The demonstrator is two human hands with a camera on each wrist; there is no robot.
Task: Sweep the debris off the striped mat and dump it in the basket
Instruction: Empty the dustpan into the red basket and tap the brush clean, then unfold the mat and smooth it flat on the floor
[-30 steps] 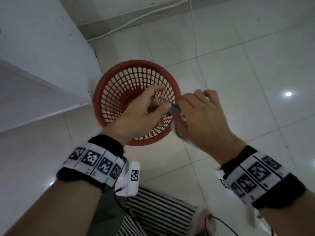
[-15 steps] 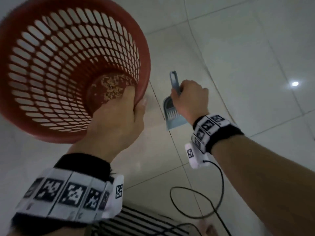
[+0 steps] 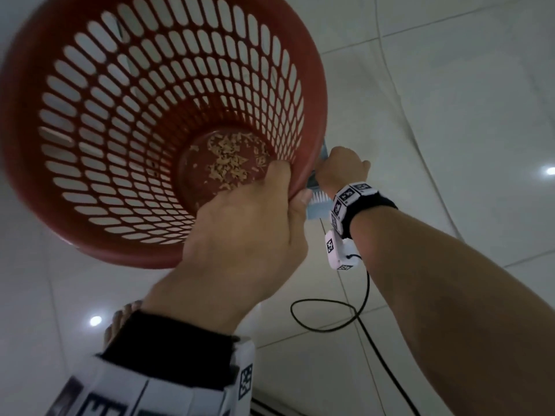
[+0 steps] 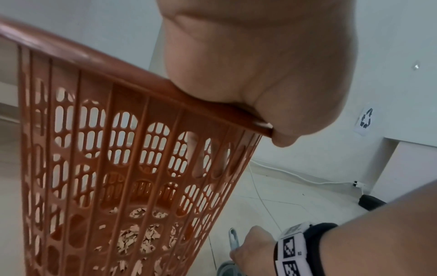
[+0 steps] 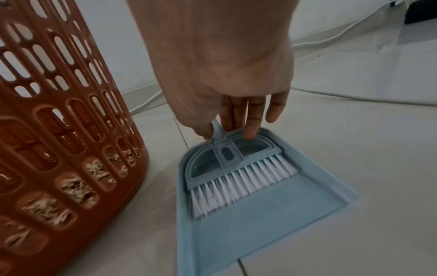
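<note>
1. The red slotted basket [image 3: 144, 121] is gripped at its rim by the left hand [image 3: 249, 229], fingers hooked inside and thumb outside; whether its base touches the tiled floor [image 3: 450, 109] cannot be told.
2. Pale shredded debris [image 3: 231, 160] lies scattered across the basket's solid bottom, showing through the side slots in both wrist views.
3. The right hand [image 5: 227, 74] pinches the handle of the small grey brush [image 5: 236, 168], whose white bristles rest inside the light blue dustpan [image 5: 260, 224].
4. The dustpan lies flat on the floor just beside the basket, its tray showing no debris.
</note>
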